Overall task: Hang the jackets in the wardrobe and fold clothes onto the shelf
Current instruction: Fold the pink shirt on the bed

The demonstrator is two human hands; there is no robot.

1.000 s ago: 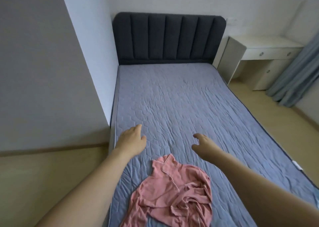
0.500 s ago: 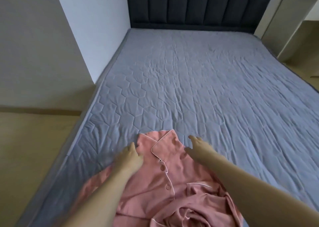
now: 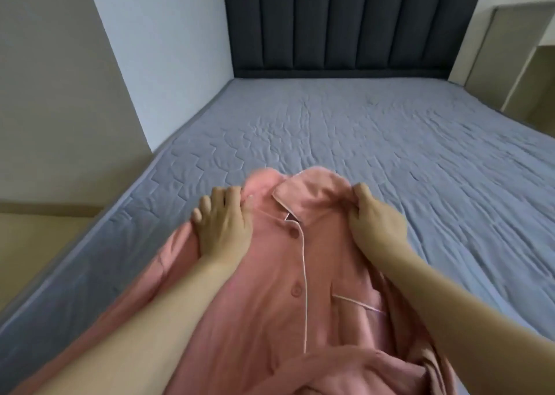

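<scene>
The task looks to be near its start: a pink shirt (image 3: 282, 289) lies front side up on the bed (image 3: 390, 160), still buttoned, with its lower part bunched in a heap nearest the camera, and nothing on it reads as folded yet. No wardrobe, shelf or jacket shows in this view, so how much hanging is done cannot be told; as a judgement, spreading, folding and carrying this shirt away are all left to do. The shirt sits at the near end of the bed, toward its left edge, well apart from the headboard (image 3: 339, 25), with its collar pointing toward the headboard. The left hand (image 3: 223, 225) rests on the shirt's shoulder to the left of the collar; its fingers are spread and lie flat, pressing rather than pinching, though the thumb is hidden by cloth. The right hand (image 3: 375, 217) is closed on the cloth at the other shoulder, just beside the collar, with a fold gathered between thumb and fingers.
</scene>
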